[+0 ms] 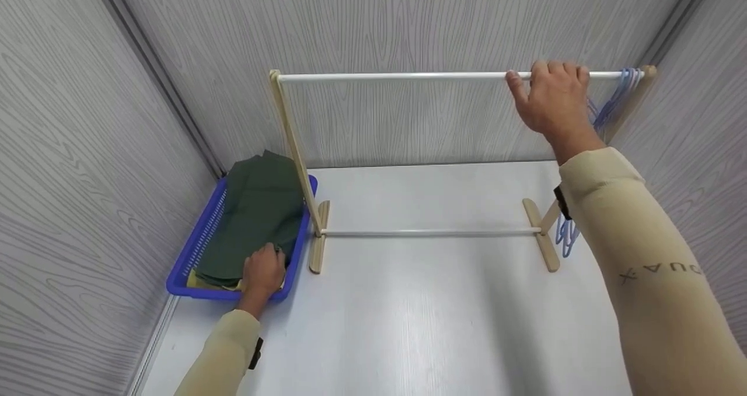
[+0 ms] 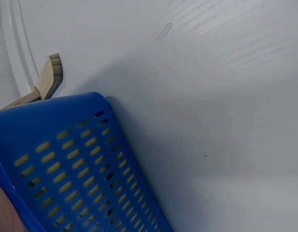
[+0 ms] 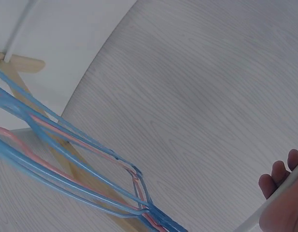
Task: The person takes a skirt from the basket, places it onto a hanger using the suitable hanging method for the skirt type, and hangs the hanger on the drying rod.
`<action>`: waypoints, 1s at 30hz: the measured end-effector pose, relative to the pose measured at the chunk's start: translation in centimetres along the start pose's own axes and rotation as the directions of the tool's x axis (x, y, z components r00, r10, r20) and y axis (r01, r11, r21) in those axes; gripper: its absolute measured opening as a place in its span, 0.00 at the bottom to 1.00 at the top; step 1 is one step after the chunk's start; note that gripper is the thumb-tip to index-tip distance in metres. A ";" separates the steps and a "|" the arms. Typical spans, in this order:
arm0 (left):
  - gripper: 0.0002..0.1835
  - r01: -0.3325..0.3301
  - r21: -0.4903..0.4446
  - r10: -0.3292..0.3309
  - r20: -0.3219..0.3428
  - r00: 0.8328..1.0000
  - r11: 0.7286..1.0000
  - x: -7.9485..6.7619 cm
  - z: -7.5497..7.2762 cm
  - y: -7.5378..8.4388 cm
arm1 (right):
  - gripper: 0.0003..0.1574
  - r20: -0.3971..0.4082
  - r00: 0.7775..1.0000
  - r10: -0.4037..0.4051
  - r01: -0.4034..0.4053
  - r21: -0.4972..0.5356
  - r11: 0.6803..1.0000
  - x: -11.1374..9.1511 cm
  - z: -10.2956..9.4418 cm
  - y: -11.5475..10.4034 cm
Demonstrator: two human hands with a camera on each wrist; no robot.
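Note:
My right hand (image 1: 554,98) grips the white top bar (image 1: 397,76) of a small wooden clothes rack, thumb apart from the fingers; in the right wrist view, fingertips (image 3: 279,173) curl over that bar. Just right of it, blue and pink hangers (image 3: 91,159) hang bunched at the bar's end. At the left, my left hand (image 1: 264,270) reaches over the front rim of a blue plastic basket (image 1: 198,241). Its curled fingers pinch the near right edge of a dark green folded garment (image 1: 254,209). Yellow cloth (image 1: 195,279) peeks out beneath. The left wrist view shows mostly the basket's slotted wall (image 2: 66,159).
The rack's left wooden post (image 1: 296,145) stands against the basket's right side. A lower white rod (image 1: 432,232) joins its two wooden feet (image 1: 543,238) on the white table (image 1: 408,326). Grey wood-grain panels (image 1: 408,23) enclose the back and both sides.

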State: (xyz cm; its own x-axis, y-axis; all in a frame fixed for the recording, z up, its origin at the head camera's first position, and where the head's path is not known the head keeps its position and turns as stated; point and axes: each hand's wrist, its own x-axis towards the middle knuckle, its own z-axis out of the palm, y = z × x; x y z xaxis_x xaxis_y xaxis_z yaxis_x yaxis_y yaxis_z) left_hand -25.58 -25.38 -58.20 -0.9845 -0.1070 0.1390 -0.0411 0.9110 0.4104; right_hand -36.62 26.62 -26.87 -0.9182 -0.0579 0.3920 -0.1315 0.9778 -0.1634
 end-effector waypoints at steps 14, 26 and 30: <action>0.15 -0.030 0.007 0.031 -0.184 0.983 1.000 -0.3 0.3 -0.1 | 0.50 0.015 1.000 0.007 -0.007 -0.017 1.000 -0.1 0.0 -0.1; 0.12 -0.116 0.010 0.112 -0.363 0.925 0.993 0.4 -2.9 2.6 | 0.48 0.014 1.000 0.013 -0.013 -0.015 1.000 -0.4 -0.2 -0.1; 0.12 -0.156 -0.005 0.139 -0.422 0.896 0.988 0.9 -4.2 4.3 | 0.48 0.021 1.000 0.015 -0.014 -0.010 1.000 -0.5 -0.2 0.0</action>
State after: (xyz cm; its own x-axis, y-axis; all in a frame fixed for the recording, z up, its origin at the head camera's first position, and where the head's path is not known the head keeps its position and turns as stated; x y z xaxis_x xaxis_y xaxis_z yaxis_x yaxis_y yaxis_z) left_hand -25.97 -23.23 -52.50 -0.8157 -0.1372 0.5620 0.1136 0.9146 0.3881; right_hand -36.07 26.68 -26.84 -0.9275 -0.0478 0.3708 -0.1146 0.9804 -0.1601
